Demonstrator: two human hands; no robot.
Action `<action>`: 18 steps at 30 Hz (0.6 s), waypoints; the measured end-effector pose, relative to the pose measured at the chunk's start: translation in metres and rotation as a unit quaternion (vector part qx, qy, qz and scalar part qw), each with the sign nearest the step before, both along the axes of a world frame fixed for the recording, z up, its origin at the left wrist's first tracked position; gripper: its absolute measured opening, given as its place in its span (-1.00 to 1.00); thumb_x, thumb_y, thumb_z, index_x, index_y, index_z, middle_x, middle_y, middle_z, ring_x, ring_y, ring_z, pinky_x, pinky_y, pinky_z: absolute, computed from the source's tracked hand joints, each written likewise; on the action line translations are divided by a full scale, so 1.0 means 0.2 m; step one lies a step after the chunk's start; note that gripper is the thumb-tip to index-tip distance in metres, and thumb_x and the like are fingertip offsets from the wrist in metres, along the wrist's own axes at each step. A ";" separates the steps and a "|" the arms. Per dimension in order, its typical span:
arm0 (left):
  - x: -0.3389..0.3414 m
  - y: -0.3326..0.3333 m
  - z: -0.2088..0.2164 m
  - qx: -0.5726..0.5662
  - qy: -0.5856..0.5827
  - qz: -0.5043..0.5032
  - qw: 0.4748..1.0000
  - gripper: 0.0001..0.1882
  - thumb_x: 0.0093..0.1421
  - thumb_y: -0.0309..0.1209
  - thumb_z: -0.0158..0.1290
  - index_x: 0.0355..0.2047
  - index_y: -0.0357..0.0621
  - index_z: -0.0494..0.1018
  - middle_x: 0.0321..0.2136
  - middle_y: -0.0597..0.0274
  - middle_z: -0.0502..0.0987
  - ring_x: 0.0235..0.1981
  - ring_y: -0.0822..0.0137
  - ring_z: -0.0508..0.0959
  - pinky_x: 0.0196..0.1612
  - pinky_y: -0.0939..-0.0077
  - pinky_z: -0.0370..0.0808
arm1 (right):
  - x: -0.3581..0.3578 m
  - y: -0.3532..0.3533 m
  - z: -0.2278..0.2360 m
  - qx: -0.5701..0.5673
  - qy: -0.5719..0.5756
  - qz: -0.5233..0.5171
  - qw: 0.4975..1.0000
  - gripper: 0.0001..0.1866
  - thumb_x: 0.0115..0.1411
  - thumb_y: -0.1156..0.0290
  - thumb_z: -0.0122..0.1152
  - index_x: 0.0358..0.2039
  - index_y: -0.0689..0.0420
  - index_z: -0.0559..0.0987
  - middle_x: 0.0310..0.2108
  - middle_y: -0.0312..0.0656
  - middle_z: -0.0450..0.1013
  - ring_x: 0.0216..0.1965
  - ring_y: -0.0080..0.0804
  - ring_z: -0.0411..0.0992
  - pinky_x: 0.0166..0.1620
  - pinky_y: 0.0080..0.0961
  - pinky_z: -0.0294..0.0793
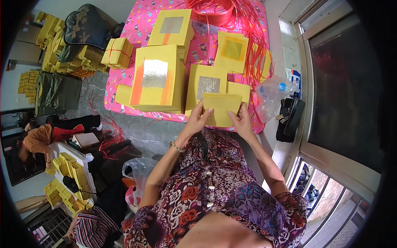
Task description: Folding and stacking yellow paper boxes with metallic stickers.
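Observation:
Between my two hands is a small stack of yellow paper (222, 108), held upright at the near edge of the table. My left hand (198, 118) grips its left side, thumb on the near face. On the right side, my right hand (242, 120) pinches it the same way. Just beyond lies a yellow sheet with a silver square (209, 84), partly covered by the held papers. To the left rises a tall stack of yellow joss paper (157, 68) with a silver square and orange bands. Another stack (170, 25) stands behind it.
A pink patterned cloth (138, 20) covers the table. Red plastic strips (256, 37) hang over its right side, near a clear plastic bag (271, 97). A tied yellow bundle (117, 53) sits at the left edge. Two people work at a white table (84, 165) at lower left.

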State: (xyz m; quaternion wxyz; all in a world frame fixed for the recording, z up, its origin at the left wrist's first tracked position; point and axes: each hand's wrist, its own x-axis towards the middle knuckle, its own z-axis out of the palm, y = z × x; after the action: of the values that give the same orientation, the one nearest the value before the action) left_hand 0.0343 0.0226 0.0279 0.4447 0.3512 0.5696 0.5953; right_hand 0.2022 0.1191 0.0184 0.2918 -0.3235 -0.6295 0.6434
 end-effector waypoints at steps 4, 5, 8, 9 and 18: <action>0.02 0.06 -0.06 -0.007 -0.042 0.020 0.999 -0.68 0.27 -0.46 -0.08 0.02 -0.23 0.24 -0.23 0.21 0.42 -0.26 0.48 0.43 -0.21 0.60 0.42 | 0.05 0.14 -0.13 -0.045 0.009 -0.081 0.996 -0.71 0.25 0.47 0.05 -0.06 0.26 0.27 -0.24 -0.17 0.46 -0.25 -0.56 0.43 -0.20 -0.63 0.41; 0.02 0.06 -0.08 -0.007 -0.042 0.020 0.999 -0.68 0.27 -0.46 -0.08 0.02 -0.23 0.24 -0.23 0.21 0.42 -0.26 0.48 0.43 -0.21 0.60 0.42 | 0.08 0.20 -0.18 -0.045 0.009 -0.081 0.996 -0.71 0.25 0.47 0.05 -0.06 0.26 0.27 -0.24 -0.17 0.46 -0.25 -0.56 0.43 -0.20 -0.63 0.41; 0.00 0.02 -0.13 -0.053 -0.019 0.050 0.997 -0.70 0.27 -0.47 -0.09 0.01 -0.20 0.27 -0.22 0.20 0.44 -0.27 0.45 0.47 -0.23 0.60 0.44 | 0.20 0.37 -0.32 -0.050 -0.019 -0.154 0.987 -0.72 0.26 0.45 0.04 -0.07 0.25 0.28 -0.26 -0.19 0.46 -0.27 -0.58 0.43 -0.22 -0.65 0.42; -0.01 0.00 -0.15 -0.054 -0.019 0.050 0.997 -0.70 0.27 -0.47 -0.09 0.01 -0.20 0.27 -0.22 0.20 0.44 -0.27 0.45 0.47 -0.23 0.60 0.44 | 0.23 0.41 -0.35 -0.061 -0.034 -0.164 0.984 -0.73 0.26 0.44 0.03 -0.07 0.25 0.28 -0.27 -0.18 0.46 -0.28 -0.58 0.43 -0.22 -0.64 0.42; -0.01 -0.10 -0.19 -0.098 -0.018 0.030 0.995 -0.73 0.29 -0.41 -0.07 -0.01 -0.16 0.29 -0.24 0.22 0.48 -0.29 0.46 0.49 -0.21 0.58 0.44 | 0.21 0.42 -0.67 -0.042 -0.096 -0.139 0.985 -0.72 0.23 0.44 0.07 -0.10 0.26 0.29 -0.30 -0.14 0.47 -0.31 -0.55 0.43 -0.26 -0.62 0.40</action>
State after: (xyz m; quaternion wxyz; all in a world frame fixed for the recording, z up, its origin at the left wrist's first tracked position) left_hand 0.0330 0.0022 -0.0097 0.4693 0.2777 0.6273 0.5560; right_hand 0.2444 0.2025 -0.1160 0.3023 -0.4803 -0.5759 0.5885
